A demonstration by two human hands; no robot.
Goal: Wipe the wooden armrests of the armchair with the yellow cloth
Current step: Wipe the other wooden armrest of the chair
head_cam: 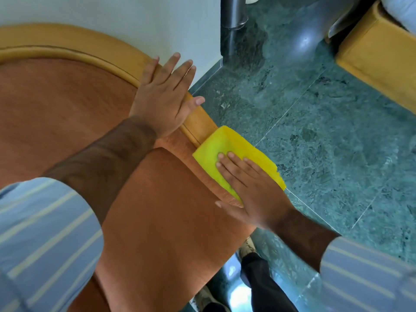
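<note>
cloth (225, 152) yellow | cushion (162, 210) rust-brown | sleeve (45, 233) blue, pale stripes | floor (326, 131) green marbled

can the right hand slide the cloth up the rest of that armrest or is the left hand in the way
Probably not all the way: the left hand lies flat across the wooden armrest just ahead of the yellow cloth.

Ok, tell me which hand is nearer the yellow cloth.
Right. The right hand lies flat on the yellow cloth, pressing it to the wooden armrest. The left hand rests farther up the armrest, apart from the cloth.
</note>
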